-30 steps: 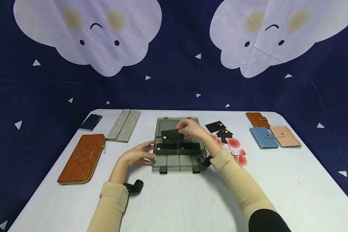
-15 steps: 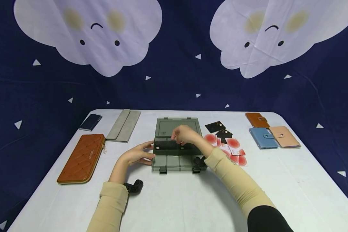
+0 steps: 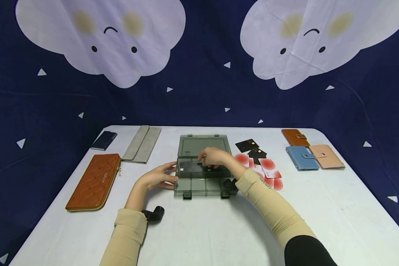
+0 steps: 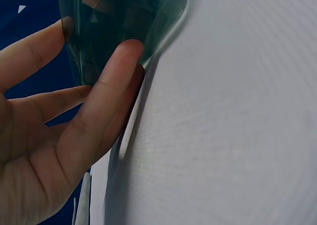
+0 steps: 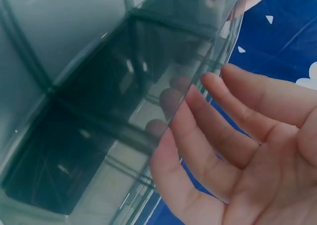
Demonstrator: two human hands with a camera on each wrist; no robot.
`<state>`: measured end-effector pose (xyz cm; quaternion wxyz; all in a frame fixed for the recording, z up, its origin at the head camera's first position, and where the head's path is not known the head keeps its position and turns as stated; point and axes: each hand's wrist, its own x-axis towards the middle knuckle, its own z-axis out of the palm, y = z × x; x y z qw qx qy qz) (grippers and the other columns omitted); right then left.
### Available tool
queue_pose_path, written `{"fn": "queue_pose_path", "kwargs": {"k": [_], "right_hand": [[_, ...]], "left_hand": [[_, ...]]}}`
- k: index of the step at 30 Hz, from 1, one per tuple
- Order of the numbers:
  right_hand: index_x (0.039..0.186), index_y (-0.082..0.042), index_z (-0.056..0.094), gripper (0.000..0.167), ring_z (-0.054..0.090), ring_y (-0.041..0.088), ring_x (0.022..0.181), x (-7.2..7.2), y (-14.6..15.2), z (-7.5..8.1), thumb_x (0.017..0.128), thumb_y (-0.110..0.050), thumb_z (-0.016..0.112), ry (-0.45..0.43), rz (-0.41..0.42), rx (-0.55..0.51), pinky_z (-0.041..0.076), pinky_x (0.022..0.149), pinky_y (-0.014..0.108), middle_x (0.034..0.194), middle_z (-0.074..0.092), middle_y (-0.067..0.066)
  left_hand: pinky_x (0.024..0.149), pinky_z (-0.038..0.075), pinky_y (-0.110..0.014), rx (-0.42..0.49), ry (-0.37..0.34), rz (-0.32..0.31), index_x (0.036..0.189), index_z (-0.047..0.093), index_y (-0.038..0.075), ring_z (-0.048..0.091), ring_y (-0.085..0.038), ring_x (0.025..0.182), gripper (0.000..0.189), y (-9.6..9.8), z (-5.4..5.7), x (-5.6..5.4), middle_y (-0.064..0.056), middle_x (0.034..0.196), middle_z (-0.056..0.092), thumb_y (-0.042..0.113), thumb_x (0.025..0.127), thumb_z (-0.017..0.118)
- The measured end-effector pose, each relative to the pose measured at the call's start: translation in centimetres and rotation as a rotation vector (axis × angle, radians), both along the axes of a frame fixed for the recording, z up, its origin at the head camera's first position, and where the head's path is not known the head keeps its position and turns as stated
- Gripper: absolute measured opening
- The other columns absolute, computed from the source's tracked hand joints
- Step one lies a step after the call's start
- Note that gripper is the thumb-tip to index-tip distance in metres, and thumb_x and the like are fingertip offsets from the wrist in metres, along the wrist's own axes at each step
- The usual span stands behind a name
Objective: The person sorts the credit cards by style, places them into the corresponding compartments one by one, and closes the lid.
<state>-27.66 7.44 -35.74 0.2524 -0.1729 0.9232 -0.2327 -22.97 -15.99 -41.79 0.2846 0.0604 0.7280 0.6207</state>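
Observation:
A translucent grey-green box with compartments lies with its lid folded back. Black cards lie side by side in its middle row, one with a chip showing. My right hand is above that row, fingertips lowered into the compartments. In the right wrist view, the fingers look loosely extended, tips showing through the clear plastic next to the dark card; no card is seen between them. My left hand touches the box's left side, with fingers and thumb spread against the wall.
Right of the box lie loose black cards and red-and-white cards. Farther right are brown, blue and peach card holders. On the left are a brown zip wallet, a grey pouch and a dark holder.
One second ago my right hand held a black VIP card above the box; the hand has since lowered to the middle row and no longer shows that card raised. My left hand stays put.

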Motion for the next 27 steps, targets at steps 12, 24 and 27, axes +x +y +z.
{"fn": "queue_pose_path", "kwargs": {"k": [12,24,27], "right_hand": [[0.114,0.003,0.060,0.027,0.058,0.030,0.079,-2.0,5.8,0.7,0.089,-0.007,0.055,0.165,-0.235,-0.298,0.047,0.062,0.031,0.099,0.063,0.019],[0.132,0.003,0.043,0.051,0.037,0.047,0.121,-5.3,11.9,-2.3,0.086,-0.016,0.052,0.236,-0.426,0.020,0.033,0.100,0.056,0.134,0.040,0.030],[0.142,0.001,0.028,0.064,0.022,0.052,0.126,-5.5,12.5,-2.7,0.089,-0.026,0.051,0.137,-0.456,0.126,0.024,0.101,0.063,0.141,0.024,0.033]], "left_hand": [[0.081,0.055,-0.040,-0.003,0.005,-0.007,0.149,0.011,0.004,0.058,-0.025,0.093,0.080,-0.1,-0.2,0.0,-0.027,0.146,0.016,0.002,0.086,0.061],[0.083,0.054,-0.040,-0.001,0.006,-0.008,0.149,0.012,0.006,0.057,-0.027,0.097,0.081,-0.1,0.1,0.1,-0.026,0.147,0.016,0.004,0.086,0.062],[0.082,0.055,-0.039,-0.008,0.001,-0.007,0.149,0.010,0.006,0.057,-0.026,0.096,0.080,-0.1,-0.1,0.0,-0.026,0.147,0.015,0.003,0.087,0.060]]}}
